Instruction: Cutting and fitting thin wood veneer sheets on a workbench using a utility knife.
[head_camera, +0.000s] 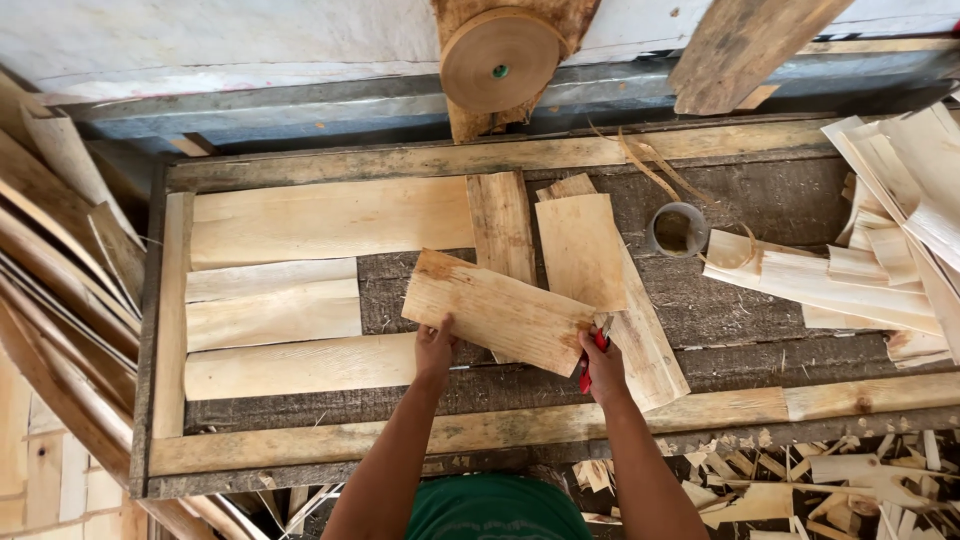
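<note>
My left hand (434, 350) grips the near left corner of a tan wood veneer sheet (495, 308) that lies tilted over the dark work table (730, 310). My right hand (603, 365) holds the sheet's near right corner and also clasps a red-handled cutter (590, 368), its handle poking out below the fingers. Under and beside this sheet lie other veneer pieces: a tall narrow one (501, 225), a squarish one (580, 250) and a long strip (650, 350) slanting toward me.
Pale veneer sheets (300, 270) cover the table's left part inside a wooden frame (480, 430). A roll of brown tape (500, 58) hangs at the back. A small tape ring (677, 230) sits mid-right. Stacked veneer (890, 240) is at right, scraps (830, 480) below, curved strips (50, 270) at left.
</note>
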